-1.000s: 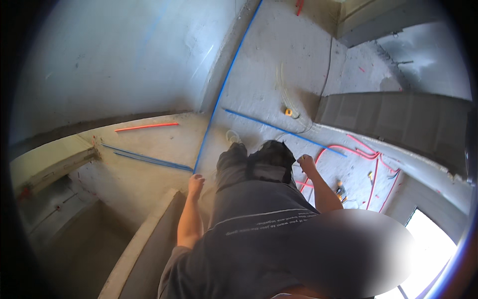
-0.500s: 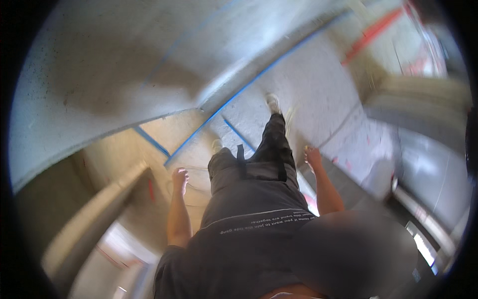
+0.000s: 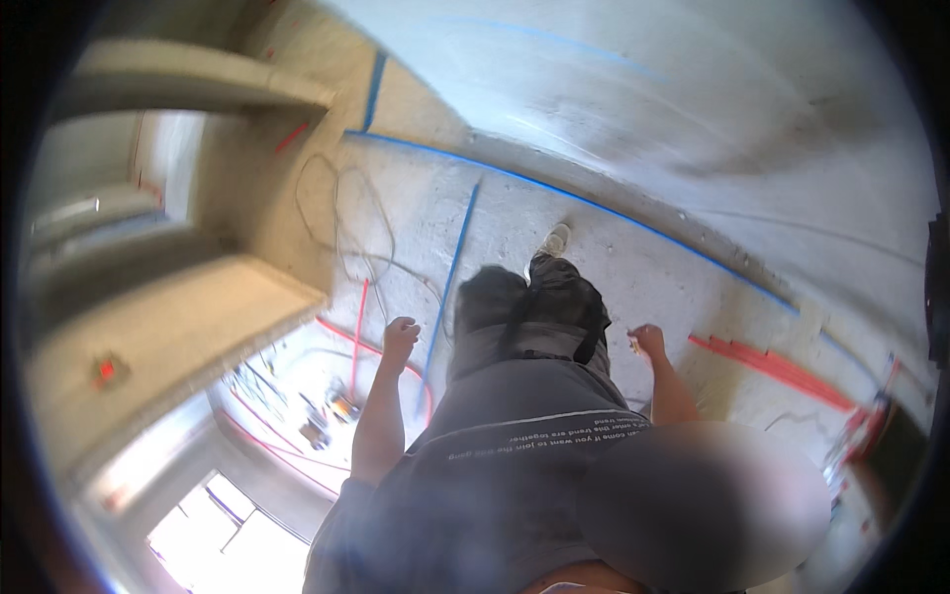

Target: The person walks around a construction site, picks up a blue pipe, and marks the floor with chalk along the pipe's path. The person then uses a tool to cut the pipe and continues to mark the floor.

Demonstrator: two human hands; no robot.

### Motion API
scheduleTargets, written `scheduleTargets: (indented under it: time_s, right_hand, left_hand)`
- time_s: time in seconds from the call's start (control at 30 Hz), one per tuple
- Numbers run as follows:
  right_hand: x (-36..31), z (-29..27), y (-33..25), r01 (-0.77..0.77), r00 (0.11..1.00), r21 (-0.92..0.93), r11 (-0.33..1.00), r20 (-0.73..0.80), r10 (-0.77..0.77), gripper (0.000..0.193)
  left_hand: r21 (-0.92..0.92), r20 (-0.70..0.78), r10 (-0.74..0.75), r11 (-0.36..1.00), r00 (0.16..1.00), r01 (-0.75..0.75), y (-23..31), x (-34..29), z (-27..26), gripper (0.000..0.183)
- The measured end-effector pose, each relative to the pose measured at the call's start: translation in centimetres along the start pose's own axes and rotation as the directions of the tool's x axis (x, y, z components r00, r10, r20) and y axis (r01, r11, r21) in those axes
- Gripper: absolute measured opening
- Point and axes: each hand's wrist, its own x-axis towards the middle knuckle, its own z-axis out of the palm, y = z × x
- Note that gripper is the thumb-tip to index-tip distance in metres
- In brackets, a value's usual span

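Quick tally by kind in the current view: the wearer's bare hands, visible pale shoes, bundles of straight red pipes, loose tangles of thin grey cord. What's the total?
Bare hands, left hand and right hand: 2
Pale shoe: 1
Bundle of straight red pipes: 1
Loose tangle of thin grey cord: 1
Total: 5

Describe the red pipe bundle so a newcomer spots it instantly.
Start at the pale wall filling the upper right. Below it on the floor, right of the person's right hand, lies the red pipe bundle. Its straight lengths lie side by side, unlike the thin blue line along the wall's foot.
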Motion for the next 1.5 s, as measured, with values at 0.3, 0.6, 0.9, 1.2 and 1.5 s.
scheduleTargets:
  time_s: [0.3,0.6,0.9,1.2,1.5]
  right_hand:
    - [-3.4,-7.4,1.6,-0.394,0.915,0.207,0.895,0.176,0.362,0.006]
    - [2.1,-12.7,-9.8,-0.025,0.977,-0.152,0.988,0.205,0.056,0.012]
    - [10.2,-8.3,-20.4,0.249,0.929,-0.273,0.929,0.338,-0.150,0.020]
    - [8.8,-3.8,-22.9,0.070,0.953,-0.353,0.933,0.300,0.042,0.014]
    - [8.5,4.9,-19.9,0.254,0.962,-0.629,0.735,0.082,-0.262,0.015]
  left_hand:
    - [-0.154,-0.227,0.002,0.987,0.974,-0.038,-12.5,-12.9,15.0,0.040]
    - [-0.286,-0.281,-0.317,0.929,0.906,0.237,-34.3,-32.4,36.0,0.016]
    - [-0.833,0.037,-0.760,0.335,0.648,0.440,-27.4,-38.8,40.9,0.021]
    - [-0.670,-0.316,-0.571,0.700,0.757,0.248,-28.7,-31.7,33.8,0.029]
    - [-0.732,-0.251,-0.428,0.671,0.868,0.119,-35.6,-13.5,24.1,0.027]
